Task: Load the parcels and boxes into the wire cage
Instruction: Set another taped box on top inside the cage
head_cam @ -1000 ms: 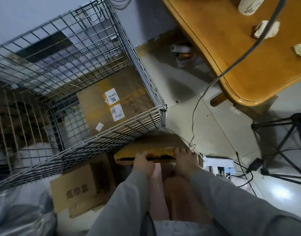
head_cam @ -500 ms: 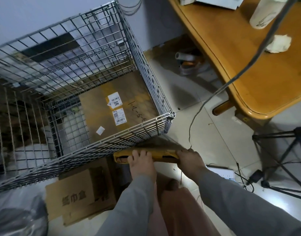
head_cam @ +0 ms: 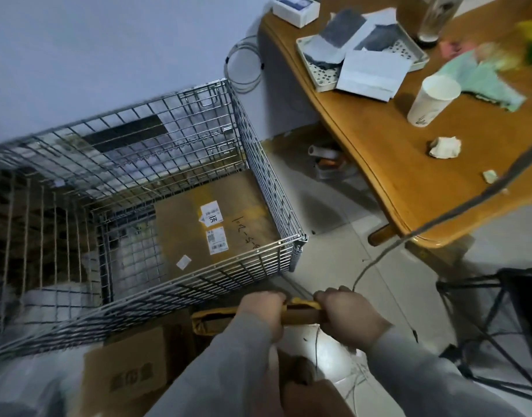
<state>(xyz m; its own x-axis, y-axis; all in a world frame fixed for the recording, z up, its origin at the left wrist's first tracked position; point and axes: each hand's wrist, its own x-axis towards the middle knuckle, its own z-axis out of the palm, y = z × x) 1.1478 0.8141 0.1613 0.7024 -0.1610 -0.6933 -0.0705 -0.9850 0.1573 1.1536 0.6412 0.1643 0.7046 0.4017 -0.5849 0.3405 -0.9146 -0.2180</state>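
A flat yellow-brown parcel (head_cam: pixel 301 311) hangs just in front of the wire cage's near wall. My left hand (head_cam: pixel 263 311) grips its near edge on the left, and my right hand (head_cam: pixel 349 316) grips it on the right. The wire cage (head_cam: pixel 243 266) stands open-topped against the wall. Inside it a large cardboard box (head_cam: pixel 228 218) with white labels lies flat on the bottom. Another cardboard box (head_cam: pixel 126 374) with printed characters sits on the floor below the cage's near wall, left of my arms.
A wooden table (head_cam: pixel 394 164) with a paper cup (head_cam: pixel 430 100), a tray and papers stands to the right. A grey cable (head_cam: pixel 439 218) runs down from it to the floor. A black stand (head_cam: pixel 499 326) is at the lower right. Pale bags lie at the lower left.
The parcel has risen from the floor towards the cage's near wall, with both hands still gripping it. The view has tilted up, so more of the table shows.
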